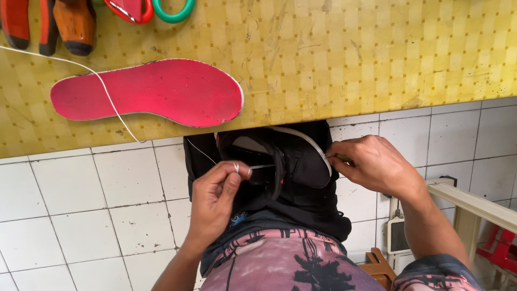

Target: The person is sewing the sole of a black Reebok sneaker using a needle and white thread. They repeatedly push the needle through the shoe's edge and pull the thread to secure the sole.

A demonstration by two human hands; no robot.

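Left hand: the left hand [215, 196] sits lower centre of the frame, fingers curled in, thumb and forefinger pinched on a needle [262, 167] that points right toward the shoe.
Right hand: the right hand [374, 164] is at centre right, fingers bent and closed against the edge of the shoe's white sole rim; whether it also pinches thread there cannot be told.
Shoe: a black shoe [291, 161] lies in the person's lap at centre frame, just below the table edge, opening turned toward the left hand, held between both hands.
Thread: a white thread [110, 102] runs from the upper left edge across the table and over the insole, then drops off the table edge toward the shoe.
Insole: a red insole [156, 91] lies flat on the table, upper left of centre, apart from both hands.
Table: a yellow checked table [350, 54] fills the upper half of the frame, its surface scuffed.
Tools: orange-handled pliers [75, 24] and red and green scissor handles [156, 8] rest at the top left edge, well apart from the hands.
Floor: white floor tiles [81, 215] show below the table, lower left and right.
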